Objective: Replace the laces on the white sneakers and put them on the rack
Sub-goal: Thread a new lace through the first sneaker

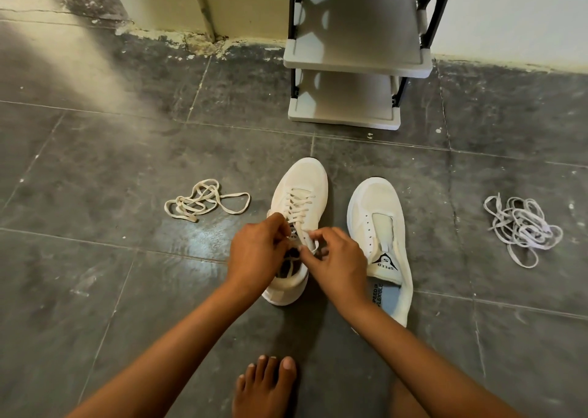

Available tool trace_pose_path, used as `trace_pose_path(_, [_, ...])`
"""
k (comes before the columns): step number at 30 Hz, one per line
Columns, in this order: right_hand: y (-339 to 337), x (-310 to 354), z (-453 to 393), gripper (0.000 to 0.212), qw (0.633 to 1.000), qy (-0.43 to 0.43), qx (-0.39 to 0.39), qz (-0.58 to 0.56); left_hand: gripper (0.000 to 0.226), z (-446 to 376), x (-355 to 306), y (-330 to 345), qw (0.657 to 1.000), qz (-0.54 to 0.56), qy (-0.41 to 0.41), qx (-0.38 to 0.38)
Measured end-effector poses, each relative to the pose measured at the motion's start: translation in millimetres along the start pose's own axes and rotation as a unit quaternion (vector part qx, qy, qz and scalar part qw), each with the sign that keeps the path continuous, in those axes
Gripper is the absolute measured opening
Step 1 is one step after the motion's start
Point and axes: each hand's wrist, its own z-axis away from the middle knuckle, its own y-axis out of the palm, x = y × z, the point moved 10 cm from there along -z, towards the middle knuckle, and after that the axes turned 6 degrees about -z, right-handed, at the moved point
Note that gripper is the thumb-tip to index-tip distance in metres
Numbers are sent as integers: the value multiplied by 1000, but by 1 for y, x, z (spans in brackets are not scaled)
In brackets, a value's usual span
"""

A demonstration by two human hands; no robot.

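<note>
Nearest us is our bare foot [265, 385] on the tiled floor [95, 274]. Beyond it our left hand [256, 253] and right hand [337, 263] each pinch the lace [307, 241] at the top of the left sneaker [300, 185]. The right sneaker [378, 214] stands beside it unlaced. Loose laces lie left [205, 199] and right [523, 228]; the rack [356, 64] stands beyond.

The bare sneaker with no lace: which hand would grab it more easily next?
Probably the right hand. The unlaced sneaker lies just to its right, while the left hand is on the far side of the laced sneaker. Both hands now pinch that shoe's lace ends.
</note>
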Motion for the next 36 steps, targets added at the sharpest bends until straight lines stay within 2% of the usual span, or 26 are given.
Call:
trace_pose_path(6, [-1, -4, -2, 18, 1000, 20, -1, -22, 16, -3, -5, 7, 999, 31, 13, -20])
trace_pose_path(15, [-3, -7, -3, 23, 998, 43, 17, -48, 25, 1, 11, 15, 977, 191, -88, -15])
trace_pose_path(18, [-1, -9, -5, 26, 996, 54, 32, -60, 27, 1, 14, 19, 969, 226, -98, -4])
trace_pose_path(24, [1, -3, -4, 23, 995, 34, 66, -66, 26, 0, 14, 14, 972, 193, -130, -42])
trace_pose_path(28, [1, -3, -3, 18, 994, 39, 66, -76, 28, 1, 10, 15, 966, 209, -147, -36])
trace_pose_path(36, [1, -9, -8, 17, 989, 68, 64, -112, 32, 4, -3, 18, 968, 224, -114, -14])
